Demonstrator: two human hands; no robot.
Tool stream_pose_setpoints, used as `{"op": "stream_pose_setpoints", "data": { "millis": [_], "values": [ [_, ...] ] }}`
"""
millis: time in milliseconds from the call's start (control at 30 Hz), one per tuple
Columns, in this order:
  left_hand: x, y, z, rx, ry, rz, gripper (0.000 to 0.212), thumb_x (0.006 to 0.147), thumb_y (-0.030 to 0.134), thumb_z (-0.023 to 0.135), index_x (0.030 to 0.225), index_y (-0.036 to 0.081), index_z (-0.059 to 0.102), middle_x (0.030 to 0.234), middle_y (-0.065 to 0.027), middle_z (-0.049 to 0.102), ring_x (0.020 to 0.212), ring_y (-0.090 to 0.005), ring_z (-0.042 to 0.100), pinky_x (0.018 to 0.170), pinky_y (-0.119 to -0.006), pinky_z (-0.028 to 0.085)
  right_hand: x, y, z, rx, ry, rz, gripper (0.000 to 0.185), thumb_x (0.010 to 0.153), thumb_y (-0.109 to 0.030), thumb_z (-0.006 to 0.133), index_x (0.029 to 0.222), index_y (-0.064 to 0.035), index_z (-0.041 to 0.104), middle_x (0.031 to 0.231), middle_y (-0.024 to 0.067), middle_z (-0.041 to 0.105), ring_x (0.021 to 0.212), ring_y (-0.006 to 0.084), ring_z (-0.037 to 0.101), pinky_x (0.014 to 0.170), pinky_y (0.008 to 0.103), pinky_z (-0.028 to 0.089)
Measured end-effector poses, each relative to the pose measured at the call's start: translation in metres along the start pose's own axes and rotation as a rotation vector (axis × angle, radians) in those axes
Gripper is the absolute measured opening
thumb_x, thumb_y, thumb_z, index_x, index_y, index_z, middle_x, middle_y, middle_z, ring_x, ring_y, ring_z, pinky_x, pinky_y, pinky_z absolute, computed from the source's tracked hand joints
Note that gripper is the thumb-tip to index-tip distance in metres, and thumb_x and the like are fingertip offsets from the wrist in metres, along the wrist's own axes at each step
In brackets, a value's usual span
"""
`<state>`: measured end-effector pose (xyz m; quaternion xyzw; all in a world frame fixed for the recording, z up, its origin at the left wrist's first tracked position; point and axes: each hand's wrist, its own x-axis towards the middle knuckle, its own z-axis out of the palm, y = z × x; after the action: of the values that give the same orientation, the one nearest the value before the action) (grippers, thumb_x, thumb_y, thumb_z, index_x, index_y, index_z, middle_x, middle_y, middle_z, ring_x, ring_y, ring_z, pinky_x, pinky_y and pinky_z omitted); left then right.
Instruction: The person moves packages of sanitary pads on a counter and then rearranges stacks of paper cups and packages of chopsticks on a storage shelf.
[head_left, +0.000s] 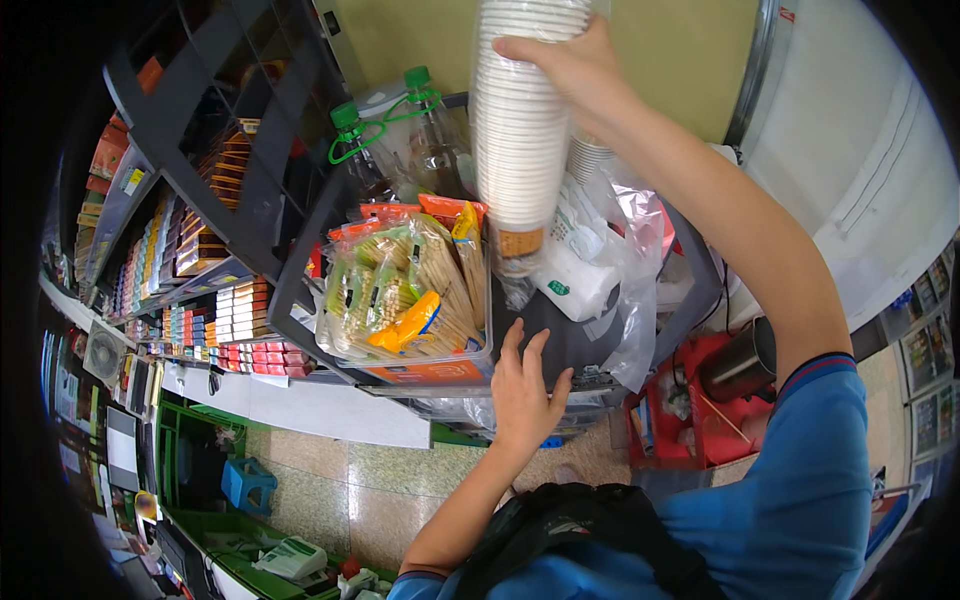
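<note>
My right hand (577, 71) grips the upper part of a tall stack of white paper cups (523, 142) in a clear plastic sleeve, held upright over a dark grey shelf top (517, 337). The sleeve's gathered lower end hangs near the shelf. Below it, my left hand (529, 379) holds nothing, fingers apart, at the shelf's front edge. Left of the cups stands a clear plastic bin (489, 341) packed with bagged wooden sticks (431, 277). A white plastic-wrapped pack (574, 281) lies right of the cups, and a second cup stack (589, 157) is partly hidden behind my right wrist.
Two bottles with green caps (416, 79) stand behind the bin. Cigarette-pack racks (217, 202) rise at left. A clear plastic bag (637, 300) hangs over the shelf's front right. A red crate (675, 442) holds a metal cylinder (739, 364); a blue stool (247, 486) stands on the floor.
</note>
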<state>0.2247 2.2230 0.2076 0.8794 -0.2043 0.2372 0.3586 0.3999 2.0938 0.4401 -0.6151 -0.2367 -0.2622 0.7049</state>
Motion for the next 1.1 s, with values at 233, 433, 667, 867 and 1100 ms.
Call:
{"op": "stream_pose_setpoints", "data": {
  "millis": [233, 433, 667, 867, 1100],
  "values": [
    [0.002, -0.002, -0.001, 0.067, -0.095, 0.032, 0.034, 0.072, 0.018, 0.064, 0.103, 0.007, 0.053, 0.114, -0.0154, 0.049, 0.098, -0.0320, 0.052, 0.079, -0.040, 0.041, -0.001, 0.029, 0.023, -0.141, 0.194, -0.121, 0.077, 0.057, -0.012, 0.078, 0.115, 0.0063, 0.031, 0.107, 0.0174, 0.053, 0.098, 0.0234, 0.054, 0.086, 0.0307, 0.044],
    [0.004, -0.004, 0.002, 0.086, -0.115, 0.079, 0.024, 0.073, 0.017, 0.061, 0.094, 0.006, 0.058, 0.107, -0.0111, 0.055, 0.094, -0.0297, 0.054, 0.080, -0.039, 0.041, 0.021, 0.026, 0.040, -0.217, 0.165, -0.211, 0.080, 0.058, -0.020, 0.078, 0.115, 0.0071, 0.029, 0.108, 0.0202, 0.050, 0.101, 0.0273, 0.052, 0.088, 0.0328, 0.041],
    [0.004, -0.003, 0.005, 0.104, -0.135, 0.111, 0.021, 0.073, 0.017, 0.061, 0.092, 0.007, 0.059, 0.104, -0.0093, 0.057, 0.092, -0.0282, 0.055, 0.080, -0.038, 0.040, 0.037, 0.060, 0.040, -0.109, 0.037, -0.288, 0.089, 0.047, -0.018, 0.083, 0.115, 0.0064, 0.032, 0.110, 0.0194, 0.051, 0.100, 0.0269, 0.054, 0.086, 0.0340, 0.045],
    [0.004, -0.009, 0.003, 0.113, -0.124, 0.113, 0.020, 0.072, 0.017, 0.061, 0.090, 0.008, 0.059, 0.099, -0.0070, 0.058, 0.090, -0.0264, 0.055, 0.078, -0.039, 0.041, -0.006, 0.089, 0.056, -0.205, -0.032, 0.094, 0.103, 0.045, -0.023, 0.083, 0.125, 0.0062, 0.025, 0.114, 0.0220, 0.048, 0.108, 0.0300, 0.048, 0.093, 0.0336, 0.038],
    [0.006, -0.007, 0.003, 0.093, -0.125, 0.115, 0.021, 0.072, 0.020, 0.060, 0.090, 0.008, 0.060, 0.096, -0.0065, 0.059, 0.089, -0.0256, 0.056, 0.079, -0.042, 0.042, -0.007, 0.084, 0.047, -0.171, -0.113, 0.131, 0.100, 0.053, -0.019, 0.084, 0.127, 0.0046, 0.019, 0.120, 0.0173, 0.043, 0.111, 0.0248, 0.044, 0.096, 0.0345, 0.036]
  ]
}}
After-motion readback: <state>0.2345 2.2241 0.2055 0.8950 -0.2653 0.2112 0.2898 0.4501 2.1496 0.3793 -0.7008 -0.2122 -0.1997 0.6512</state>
